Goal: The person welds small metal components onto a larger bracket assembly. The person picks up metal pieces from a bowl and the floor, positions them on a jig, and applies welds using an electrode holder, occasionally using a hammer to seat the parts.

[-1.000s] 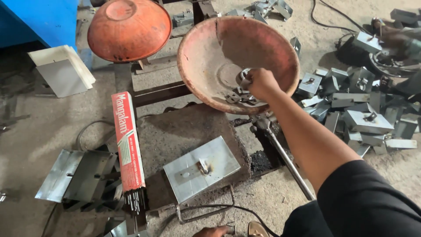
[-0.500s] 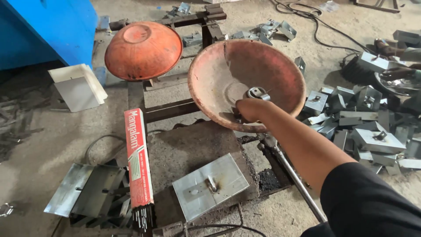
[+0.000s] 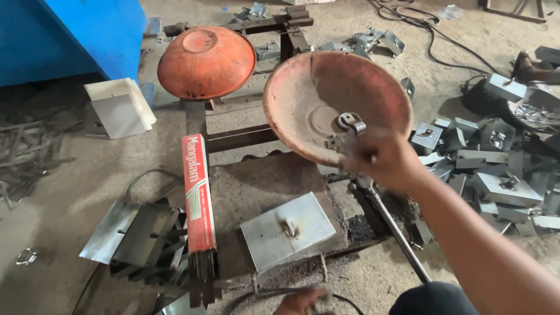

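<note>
The right hand (image 3: pixel 382 157) has its fingers closed on a small metal clip (image 3: pixel 349 125) at the near rim of the tilted pan (image 3: pixel 326 93); the left hand (image 3: pixel 300 300), low by the cable, is too cut off to tell its state. The clip looks stiff, light and sharp-edged, best pinched by its flat sides. A welded plate (image 3: pixel 289 230) lies on the bench just below, rods (image 3: pixel 198 198) beside it.

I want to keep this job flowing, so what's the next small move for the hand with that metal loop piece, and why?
Probably carry the small metal loop in the right hand down onto the grey steel plate. It is already lifted over the pan, and the plate lies flat just below.
</note>
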